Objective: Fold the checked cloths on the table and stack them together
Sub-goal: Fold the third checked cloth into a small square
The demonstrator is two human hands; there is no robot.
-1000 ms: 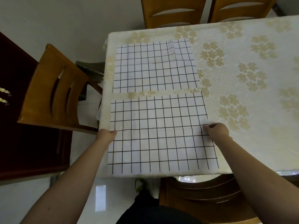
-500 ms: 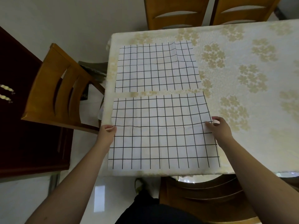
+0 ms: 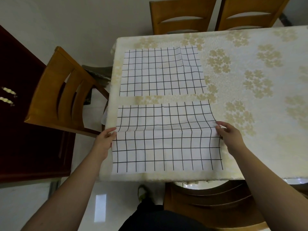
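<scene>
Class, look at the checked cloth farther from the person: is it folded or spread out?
Spread out. The far cloth lies flat in one layer on the table, its whole grid showing, with only a slight crease near its right side; neither hand touches it.

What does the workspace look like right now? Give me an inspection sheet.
Surface: table under a floral tablecloth.
Job's things: near checked cloth spread open, creased across its middle; far checked cloth flat, apart from it.
Clutter: nothing seen on the table.
Grips: left hand pinches the near cloth's left edge; right hand pinches its right edge.
Cables: nothing seen.
Surroundings: wooden chairs around the table; dark cabinet at left.
</scene>
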